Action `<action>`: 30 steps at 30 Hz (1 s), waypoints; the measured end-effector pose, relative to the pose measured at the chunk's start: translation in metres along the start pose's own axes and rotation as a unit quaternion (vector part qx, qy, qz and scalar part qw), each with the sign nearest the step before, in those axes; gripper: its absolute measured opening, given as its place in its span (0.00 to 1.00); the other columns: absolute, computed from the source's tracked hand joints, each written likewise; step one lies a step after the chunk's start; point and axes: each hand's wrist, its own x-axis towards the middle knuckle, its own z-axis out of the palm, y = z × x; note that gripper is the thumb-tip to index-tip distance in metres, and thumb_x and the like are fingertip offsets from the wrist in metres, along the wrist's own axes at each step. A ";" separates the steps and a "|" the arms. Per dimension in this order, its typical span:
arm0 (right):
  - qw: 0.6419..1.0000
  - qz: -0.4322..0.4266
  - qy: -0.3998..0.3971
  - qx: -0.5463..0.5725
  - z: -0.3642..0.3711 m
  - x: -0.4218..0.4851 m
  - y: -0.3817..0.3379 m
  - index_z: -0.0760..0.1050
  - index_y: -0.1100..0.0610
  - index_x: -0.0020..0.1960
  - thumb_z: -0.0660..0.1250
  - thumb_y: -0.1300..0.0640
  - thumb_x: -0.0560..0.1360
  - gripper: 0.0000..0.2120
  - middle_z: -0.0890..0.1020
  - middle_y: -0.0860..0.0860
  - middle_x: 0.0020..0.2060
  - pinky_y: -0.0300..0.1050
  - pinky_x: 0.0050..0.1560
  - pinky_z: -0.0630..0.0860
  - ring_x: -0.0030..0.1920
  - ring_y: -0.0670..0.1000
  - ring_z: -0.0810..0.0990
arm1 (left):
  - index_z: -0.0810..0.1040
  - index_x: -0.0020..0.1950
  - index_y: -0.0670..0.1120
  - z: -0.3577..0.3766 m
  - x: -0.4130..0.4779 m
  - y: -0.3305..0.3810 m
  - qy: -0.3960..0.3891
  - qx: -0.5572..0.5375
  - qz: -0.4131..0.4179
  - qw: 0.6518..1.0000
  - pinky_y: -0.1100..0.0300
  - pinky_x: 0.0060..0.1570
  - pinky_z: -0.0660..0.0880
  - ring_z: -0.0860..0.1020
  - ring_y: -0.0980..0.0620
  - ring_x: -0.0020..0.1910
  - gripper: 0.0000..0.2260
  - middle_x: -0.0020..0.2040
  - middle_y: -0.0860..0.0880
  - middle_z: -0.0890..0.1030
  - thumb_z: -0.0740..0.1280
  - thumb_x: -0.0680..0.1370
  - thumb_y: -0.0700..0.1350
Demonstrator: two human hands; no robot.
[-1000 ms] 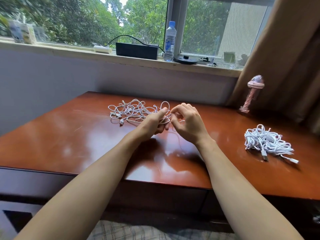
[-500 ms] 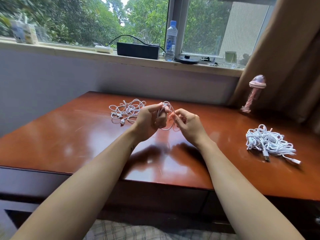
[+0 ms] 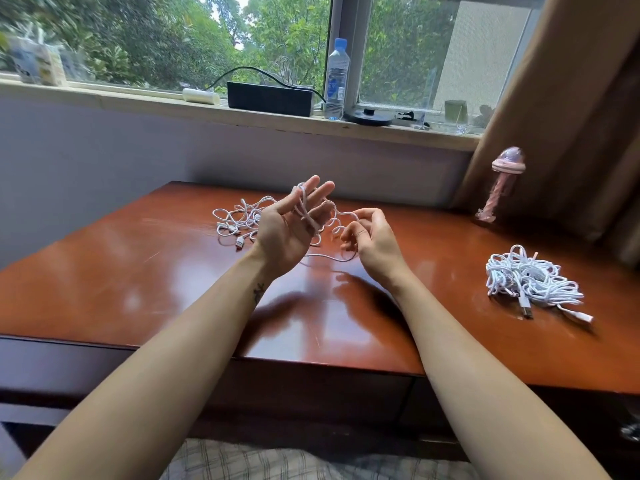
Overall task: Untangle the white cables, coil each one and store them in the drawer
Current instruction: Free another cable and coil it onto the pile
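Observation:
A loose tangle of white cables (image 3: pixel 239 218) lies on the brown desk (image 3: pixel 138 278) at the middle back. My left hand (image 3: pixel 291 226) is raised palm up with its fingers spread, and loops of a white cable (image 3: pixel 304 209) are wound round those fingers. The same cable runs rightward to my right hand (image 3: pixel 372 240), which pinches it between thumb and curled fingers just above the desk. A second bundle of white cables (image 3: pixel 526 278) with USB plugs rests on the desk at the right.
A pink bottle (image 3: pixel 498 188) stands at the desk's back right beside a brown curtain (image 3: pixel 571 98). The windowsill holds a black box (image 3: pixel 270 98), a water bottle (image 3: pixel 336 81) and small items. Dark drawer fronts (image 3: pixel 311 386) run under the desk's front edge.
My left hand has turned palm up, opened its fingers and lifted, with cable loops now round them. My right hand has moved right, drawing the cable out from the tangle.

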 end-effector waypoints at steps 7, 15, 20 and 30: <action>0.986 -0.031 -0.043 -0.156 -0.001 0.001 0.007 0.80 0.56 0.55 0.64 0.59 0.82 0.06 0.84 0.52 0.38 0.45 0.44 0.77 0.35 0.47 0.78 | 0.69 0.77 0.45 -0.008 0.007 -0.003 0.029 0.014 0.014 0.999 0.52 0.73 0.69 0.75 0.47 0.71 0.19 0.72 0.47 0.76 0.55 0.86 0.45; 0.993 0.063 -0.095 -0.016 0.004 -0.005 -0.007 0.81 0.65 0.53 0.65 0.61 0.82 0.09 0.72 0.48 0.27 0.47 0.34 0.79 0.26 0.50 0.70 | 0.61 0.80 0.48 -0.005 0.006 -0.013 0.051 0.263 0.052 0.962 0.63 0.60 0.70 0.70 0.58 0.71 0.26 0.77 0.55 0.68 0.61 0.81 0.44; 0.985 0.094 -0.091 0.110 0.004 -0.009 -0.018 0.78 0.71 0.58 0.66 0.67 0.81 0.09 0.73 0.52 0.31 0.41 0.36 0.81 0.26 0.46 0.67 | 0.54 0.82 0.45 -0.013 0.006 -0.019 -0.009 0.429 0.078 0.900 0.62 0.56 0.73 0.75 0.63 0.60 0.43 0.77 0.49 0.68 0.61 0.66 0.36; 0.995 0.065 -0.066 0.030 0.001 -0.008 -0.013 0.82 0.64 0.54 0.69 0.63 0.80 0.06 0.81 0.41 0.29 0.38 0.29 0.71 0.28 0.41 0.73 | 0.57 0.82 0.47 -0.036 0.016 -0.026 -0.022 0.625 0.131 0.769 0.57 0.60 0.76 0.80 0.52 0.54 0.37 0.53 0.50 0.81 0.64 0.76 0.30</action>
